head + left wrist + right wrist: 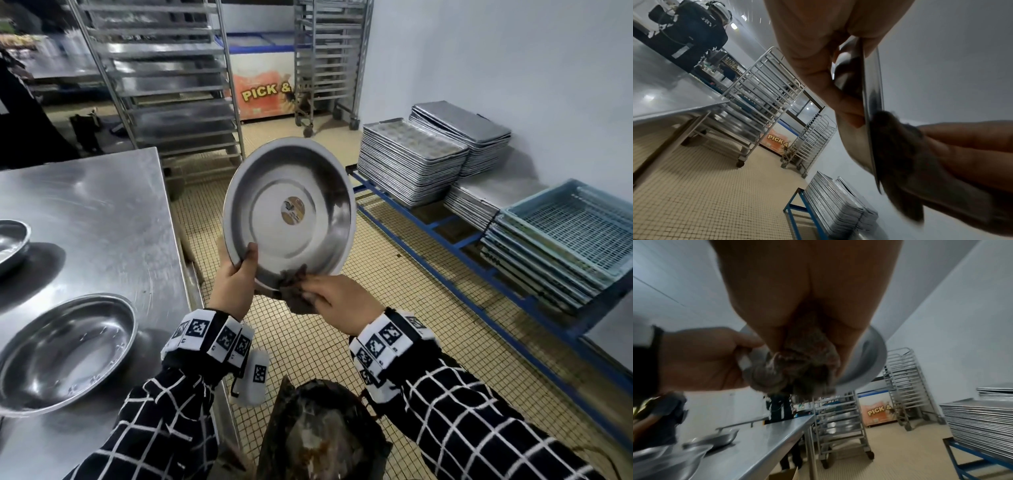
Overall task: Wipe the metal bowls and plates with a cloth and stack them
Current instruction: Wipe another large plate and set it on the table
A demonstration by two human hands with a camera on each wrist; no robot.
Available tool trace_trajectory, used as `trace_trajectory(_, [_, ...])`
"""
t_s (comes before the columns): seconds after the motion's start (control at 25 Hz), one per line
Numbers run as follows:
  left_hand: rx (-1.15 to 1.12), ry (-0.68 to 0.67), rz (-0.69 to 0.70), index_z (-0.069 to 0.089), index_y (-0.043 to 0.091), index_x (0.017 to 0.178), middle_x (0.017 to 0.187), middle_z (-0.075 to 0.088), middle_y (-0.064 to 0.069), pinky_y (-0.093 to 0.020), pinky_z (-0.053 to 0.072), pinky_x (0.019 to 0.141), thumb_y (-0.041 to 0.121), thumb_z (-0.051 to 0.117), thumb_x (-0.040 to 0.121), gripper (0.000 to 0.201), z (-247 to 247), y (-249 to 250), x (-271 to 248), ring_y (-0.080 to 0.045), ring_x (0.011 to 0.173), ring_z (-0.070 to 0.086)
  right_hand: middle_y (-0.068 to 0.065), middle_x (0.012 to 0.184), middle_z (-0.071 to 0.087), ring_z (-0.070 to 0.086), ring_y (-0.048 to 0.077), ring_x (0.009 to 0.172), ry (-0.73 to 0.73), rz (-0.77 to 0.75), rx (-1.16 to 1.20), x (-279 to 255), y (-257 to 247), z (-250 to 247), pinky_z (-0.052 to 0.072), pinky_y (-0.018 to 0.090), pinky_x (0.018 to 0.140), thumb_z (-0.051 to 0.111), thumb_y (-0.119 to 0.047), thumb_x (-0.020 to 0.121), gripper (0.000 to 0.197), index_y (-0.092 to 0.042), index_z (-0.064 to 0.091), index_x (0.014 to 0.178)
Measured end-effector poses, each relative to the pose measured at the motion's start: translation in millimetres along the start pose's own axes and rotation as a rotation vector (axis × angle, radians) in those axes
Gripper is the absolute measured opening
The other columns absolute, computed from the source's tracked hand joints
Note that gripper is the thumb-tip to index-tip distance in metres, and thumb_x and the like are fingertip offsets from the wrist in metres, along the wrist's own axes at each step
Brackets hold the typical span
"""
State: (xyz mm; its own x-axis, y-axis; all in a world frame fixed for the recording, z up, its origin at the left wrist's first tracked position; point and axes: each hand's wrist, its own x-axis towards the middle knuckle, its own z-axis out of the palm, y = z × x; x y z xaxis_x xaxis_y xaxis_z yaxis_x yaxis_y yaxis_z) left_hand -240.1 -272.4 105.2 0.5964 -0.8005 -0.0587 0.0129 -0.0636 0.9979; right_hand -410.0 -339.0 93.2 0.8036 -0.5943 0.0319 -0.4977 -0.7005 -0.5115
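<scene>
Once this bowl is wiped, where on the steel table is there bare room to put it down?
The steel table is bare across its far half, from the far edge to the right edge, beyond the near bowl. The left edge is crowded: a second bowl sits there, with the near bowl filling the front corner.

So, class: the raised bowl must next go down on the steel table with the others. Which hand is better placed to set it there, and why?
The left hand. It already holds the bowl by its rim, and the table lies on that side. The right hand is occupied, gripping the cloth at the bowl's lower edge.
</scene>
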Motion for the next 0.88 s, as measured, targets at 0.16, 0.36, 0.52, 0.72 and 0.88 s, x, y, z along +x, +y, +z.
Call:
trace_trajectory(0.16, [0.008, 0.024, 0.021, 0.028, 0.024, 0.143, 0.098, 0.052, 0.011, -0.003, 0.041, 0.047, 0.025, 0.042, 0.101, 0.045, 1.6, -2.2, -6.8, -0.002, 0.082, 0.054, 0.003, 0.116, 0.066, 0.064, 0.013, 0.097, 0.51, 0.306, 0.113, -12.0, 5.4, -7.3, 0.053, 0.024, 0.087, 0.048, -0.018, 0.097, 0.03, -0.016, 0.057, 0.126])
trace_trajectory(0.36, [-0.006, 0.003, 0.009, 0.042, 0.019, 0.139, 0.101, 0.063, 0.01, -0.013, 0.05, 0.068, 0.042, 0.045, 0.097, 0.048, 8.3, -3.5, -9.2, -0.015, 0.102, 0.063, 0.01, 0.129, 0.058, 0.056, 0.023, 0.117, 0.491, -0.003, 0.159, 9.5, -18.0, 21.7, 0.047, 0.041, 0.1, 0.043, -0.027, 0.099, 0.037, -0.012, 0.052, 0.131])
trace_trajectory(0.52, [-0.017, 0.045, 0.008, 0.044, 0.017, 0.138, 0.094, 0.056, 0.015, -0.007, 0.042, 0.06, 0.038, 0.043, 0.099, 0.044, 1.9, 5.9, -9.3, -0.007, 0.095, 0.059, 0.001, 0.153, 0.031, 0.024, 0.022, 0.143, 0.245, -0.145, -0.16, 10.8, -5.0, 47.5, 0.026, 0.039, 0.114, 0.018, -0.053, 0.098, 0.058, -0.026, 0.025, 0.148])
trace_trajectory(0.72, [-0.002, 0.106, 0.017, 0.046, 0.012, 0.135, 0.103, 0.062, -0.005, -0.021, 0.048, 0.068, 0.035, 0.046, 0.098, 0.043, -8.1, 2.8, -7.6, -0.019, 0.098, 0.06, 0.007, 0.148, 0.04, 0.026, 0.025, 0.141, 0.285, 0.042, -0.389, 17.5, 34.4, 32.3, 0.017, 0.042, 0.118, 0.005, -0.055, 0.098, 0.065, -0.021, 0.027, 0.148])
trace_trajectory(0.88, [0.01, 0.098, 0.129, 0.041, 0.023, 0.129, 0.094, 0.053, 0.017, 0.004, 0.036, 0.059, 0.023, 0.04, 0.101, 0.028, -4.2, 8.2, -11.3, 0.007, 0.085, 0.049, 0.003, 0.151, 0.035, 0.023, 0.022, 0.143, 0.326, 0.084, -0.186, 15.6, -4.7, 60.4, 0.016, 0.042, 0.119, 0.006, -0.053, 0.099, 0.061, -0.023, 0.028, 0.148])
